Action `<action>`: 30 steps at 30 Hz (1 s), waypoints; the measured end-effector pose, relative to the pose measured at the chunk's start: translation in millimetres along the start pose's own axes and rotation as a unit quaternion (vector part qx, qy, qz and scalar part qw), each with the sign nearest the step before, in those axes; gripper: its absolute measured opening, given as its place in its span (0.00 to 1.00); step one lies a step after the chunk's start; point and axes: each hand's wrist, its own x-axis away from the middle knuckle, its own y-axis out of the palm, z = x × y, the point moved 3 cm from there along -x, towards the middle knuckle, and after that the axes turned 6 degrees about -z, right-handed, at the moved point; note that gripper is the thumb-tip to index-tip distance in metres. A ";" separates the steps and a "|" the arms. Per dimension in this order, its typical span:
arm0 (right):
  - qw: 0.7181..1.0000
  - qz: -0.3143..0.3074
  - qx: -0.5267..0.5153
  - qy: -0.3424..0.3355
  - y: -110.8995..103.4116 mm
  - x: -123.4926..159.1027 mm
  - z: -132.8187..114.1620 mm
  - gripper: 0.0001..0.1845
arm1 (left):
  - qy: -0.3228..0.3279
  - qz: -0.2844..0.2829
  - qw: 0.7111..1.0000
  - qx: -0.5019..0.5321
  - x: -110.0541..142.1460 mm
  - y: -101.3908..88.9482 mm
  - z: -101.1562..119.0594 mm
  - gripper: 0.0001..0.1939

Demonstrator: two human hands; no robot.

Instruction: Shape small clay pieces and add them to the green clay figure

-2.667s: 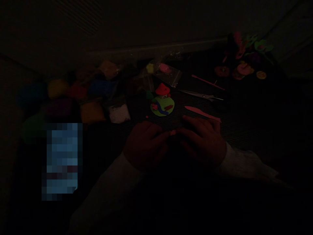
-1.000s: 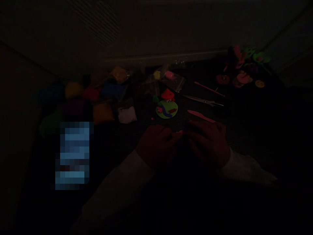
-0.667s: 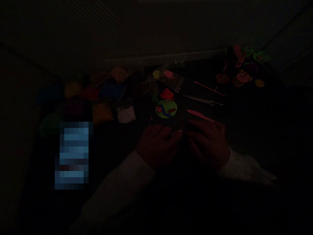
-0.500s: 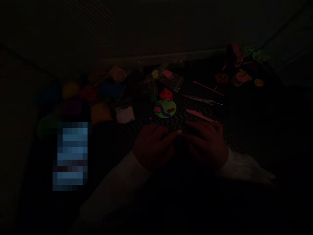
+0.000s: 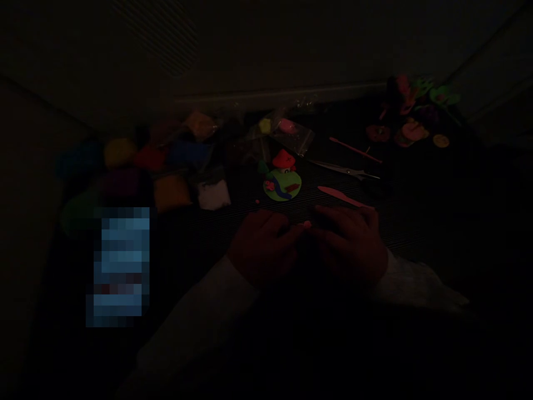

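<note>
The scene is very dark. A small pink piece of modelling clay [image 5: 307, 224] sits at the fingertips between my two hands. My left hand [image 5: 264, 247] is closed, its finger and thumb pinching that piece. From the other side my right hand [image 5: 350, 241] bends its fingers close together, the tips at or against the clay; whether they grip it is hidden. Just beyond the hands stands a clay model [image 5: 282, 183]: a green disc with a blue strip, a brown piece and a red-roofed little house. A pink clay knife [image 5: 343, 196] lies beyond my right hand.
Bags of coloured clay, among them white [image 5: 214, 194] and orange [image 5: 172, 193], lie at the left. Scissors [image 5: 347, 171] and a thin pink tool [image 5: 356, 150] rest behind the knife. Clay figures [image 5: 412, 132] stand back right. A blurred bright screen [image 5: 120, 261] glows front left.
The pink clay turned and shifted a little between my fingertips, and my right fingertips drew in towards it. The camera view swung slightly. Everything on the table stays put.
</note>
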 end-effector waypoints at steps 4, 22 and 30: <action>1.000 -0.002 -0.001 0.002 -0.6 -0.4 0.3 0.16 | 0.003 0.035 0.999 -0.001 2.8 -4.9 -3.1 0.17; 1.000 0.009 -0.004 0.006 -3.4 -1.0 -0.1 0.16 | 0.006 0.051 0.999 0.000 11.2 -8.2 -6.0 0.09; 1.000 0.015 -0.001 0.011 -2.8 -1.0 0.1 0.15 | 0.000 0.039 0.999 0.000 9.8 -7.5 -4.9 0.11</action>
